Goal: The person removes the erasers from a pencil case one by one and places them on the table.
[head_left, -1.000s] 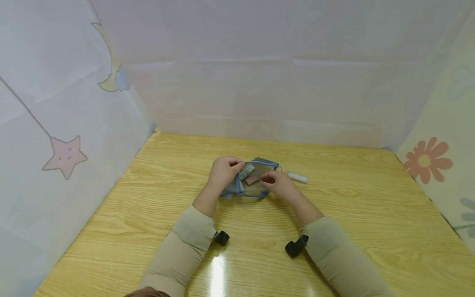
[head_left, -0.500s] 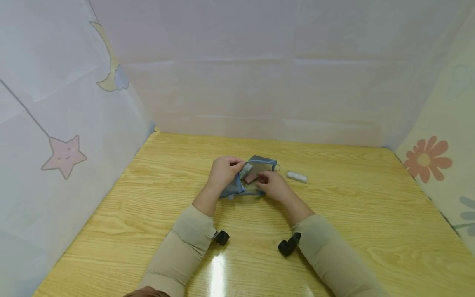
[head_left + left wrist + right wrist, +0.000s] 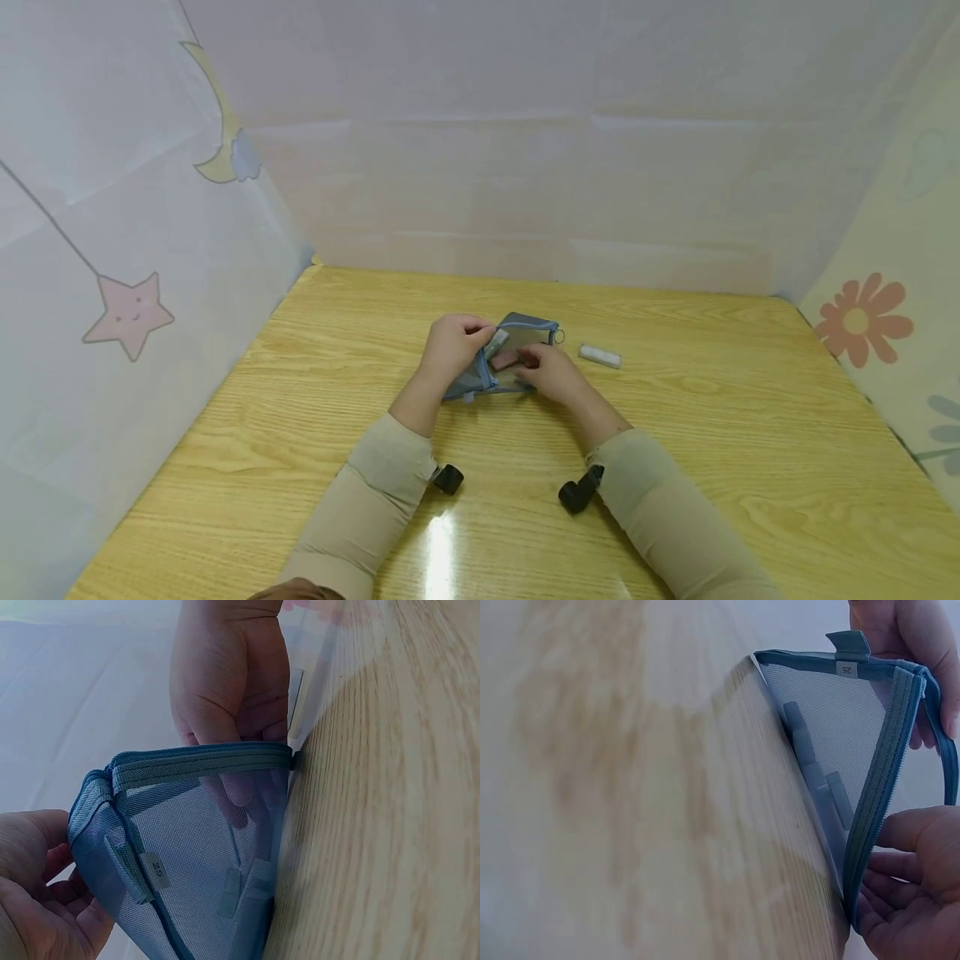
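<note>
Head view: L hand [image 3: 453, 346] pinches unzipped pouch [image 3: 467, 382]; R hand [image 3: 557, 375] at pink block [image 3: 503, 360] inside, grip unclear. Green block [image 3: 497, 342] in, white block [image 3: 600, 356] out; prob. part-done.

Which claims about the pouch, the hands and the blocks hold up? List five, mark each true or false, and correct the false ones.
1. The left hand holds the pouch at its edge. True.
2. The pouch is fully closed. False: its mouth gapes open.
3. The fingers of the right hand reach into the pouch. True.
4. Every block is inside the pouch. False: a white block lies outside on the table.
5. The pouch is bright red. False: it is bluish.
</note>
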Available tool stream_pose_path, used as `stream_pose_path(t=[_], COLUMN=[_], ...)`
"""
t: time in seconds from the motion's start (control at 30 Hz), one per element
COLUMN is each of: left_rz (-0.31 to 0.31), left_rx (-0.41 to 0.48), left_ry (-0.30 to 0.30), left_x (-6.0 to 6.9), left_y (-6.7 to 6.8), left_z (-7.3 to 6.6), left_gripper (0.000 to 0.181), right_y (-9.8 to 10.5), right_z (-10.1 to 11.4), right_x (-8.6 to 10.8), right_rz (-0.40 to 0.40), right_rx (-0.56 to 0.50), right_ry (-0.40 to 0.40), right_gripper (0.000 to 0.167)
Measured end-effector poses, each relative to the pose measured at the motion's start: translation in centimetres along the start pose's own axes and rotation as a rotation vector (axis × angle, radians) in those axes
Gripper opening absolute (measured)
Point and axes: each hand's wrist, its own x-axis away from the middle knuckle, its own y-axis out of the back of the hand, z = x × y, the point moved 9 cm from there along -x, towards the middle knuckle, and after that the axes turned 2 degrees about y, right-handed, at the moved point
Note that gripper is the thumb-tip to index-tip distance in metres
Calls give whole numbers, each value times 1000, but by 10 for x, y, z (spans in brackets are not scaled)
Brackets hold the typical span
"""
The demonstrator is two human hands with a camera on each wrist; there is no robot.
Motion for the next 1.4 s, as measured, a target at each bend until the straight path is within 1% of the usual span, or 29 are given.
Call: stream_pose_path(t=[0.23, 0.43, 0.6, 0.8, 0.9, 1.07, 1.3, 1.4], left_rz=[-2, 5, 7, 9, 6, 7, 13, 13], left_rx=[-6, -4, 5, 9, 8, 8, 15, 17], left_ry=[-5, 18, 17, 9, 4, 2, 6, 3], left_x=[1, 1, 1, 0, 1, 1, 2, 2], left_y=[0, 0, 0, 0, 0, 0, 1, 1], left_z=[-1, 0, 0, 0, 0, 0, -1, -2], left_gripper=[19, 19, 21, 20, 19, 20, 20, 22], right_y=[-2, -6, -8, -9, -8, -9, -8, -6], right_z=[3, 7, 8, 7, 7, 7, 10, 9], right_x=[1, -2, -4, -3, -3, -4, -4, -3], right_rz=[17, 23, 31, 35, 23, -6, -40, -58], right_rx=[18, 65, 75, 63, 70, 103, 118, 109], right_ry=[-4, 26, 22, 6, -1, 14, 47, 37], right_gripper=[42, 42, 32, 16, 9, 6, 9, 6])
